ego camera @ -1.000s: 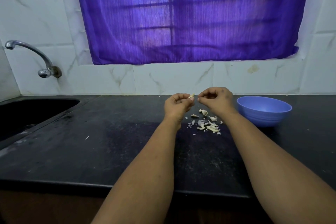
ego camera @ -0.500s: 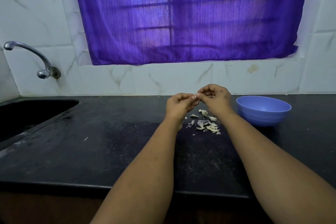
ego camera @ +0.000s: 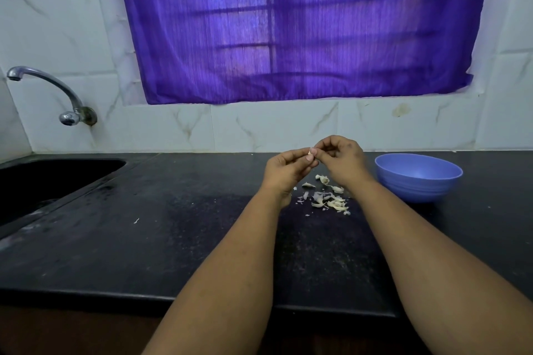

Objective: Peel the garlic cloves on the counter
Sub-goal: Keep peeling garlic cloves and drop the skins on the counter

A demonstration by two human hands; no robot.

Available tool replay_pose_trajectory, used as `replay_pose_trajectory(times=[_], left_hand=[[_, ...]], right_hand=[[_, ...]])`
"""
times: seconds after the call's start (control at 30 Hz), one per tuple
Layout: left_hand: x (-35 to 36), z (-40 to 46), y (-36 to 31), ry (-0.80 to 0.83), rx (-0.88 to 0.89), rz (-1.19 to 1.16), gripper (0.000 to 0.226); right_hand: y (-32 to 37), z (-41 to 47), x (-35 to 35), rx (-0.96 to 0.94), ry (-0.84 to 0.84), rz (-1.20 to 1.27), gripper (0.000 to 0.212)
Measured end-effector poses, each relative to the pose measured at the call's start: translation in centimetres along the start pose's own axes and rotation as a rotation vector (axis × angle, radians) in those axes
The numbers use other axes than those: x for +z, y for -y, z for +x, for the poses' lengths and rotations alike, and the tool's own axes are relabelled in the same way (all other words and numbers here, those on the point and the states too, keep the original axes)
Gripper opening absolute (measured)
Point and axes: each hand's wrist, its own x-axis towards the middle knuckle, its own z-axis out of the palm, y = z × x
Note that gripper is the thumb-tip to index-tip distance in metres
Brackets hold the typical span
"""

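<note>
Above the black desk (ego camera: 173,239), your two hands meet just in front of the tiled back wall (ego camera: 274,127). Your left hand (ego camera: 285,170) has its fingers curled, with thumb and fingertips pinching a small pale garlic clove (ego camera: 310,156). Your right hand (ego camera: 340,161) is curled as well, its fingertips pressed up against the same clove from the other side, so both hands have hold of it and it hangs clear of the desk. How much skin is on the clove is too small to tell.

Below your hands, between your two forearms, a loose scatter of garlic peels (ego camera: 328,199) lies on the desk; whether any whole cloves are mixed in with them you cannot tell from this view. A single pale scrap (ego camera: 136,221) lies well apart to the left.

Just beside your right forearm stands a blue bowl (ego camera: 418,179), upright on the desk; what it contains is hidden by its wall. At the far left a dark sink (ego camera: 43,179) is sunk into the desk, with a metal tap (ego camera: 57,92) fixed to the wall over it. A purple curtain (ego camera: 302,23) covers the window behind.
</note>
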Motion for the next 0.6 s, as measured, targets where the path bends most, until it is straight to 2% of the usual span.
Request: replay_pose_trajectory(times=[0.2,0.37,0.6], left_hand=[[-0.01,-0.08,0.07,-0.007,0.002,-0.005,0.014],[-0.07,-0.04,0.13,-0.005,0.000,-0.004,0.013],[-0.15,0.13,0.15,-0.007,0.010,0.007,0.014]], right_hand=[[-0.30,0.23,0.10,-0.019,0.001,-0.007,0.010],[-0.76,0.39,0.19,-0.010,0.017,-0.011,0.019],[-0.71,0.43,0.35,-0.063,-0.001,-0.040,0.016]])
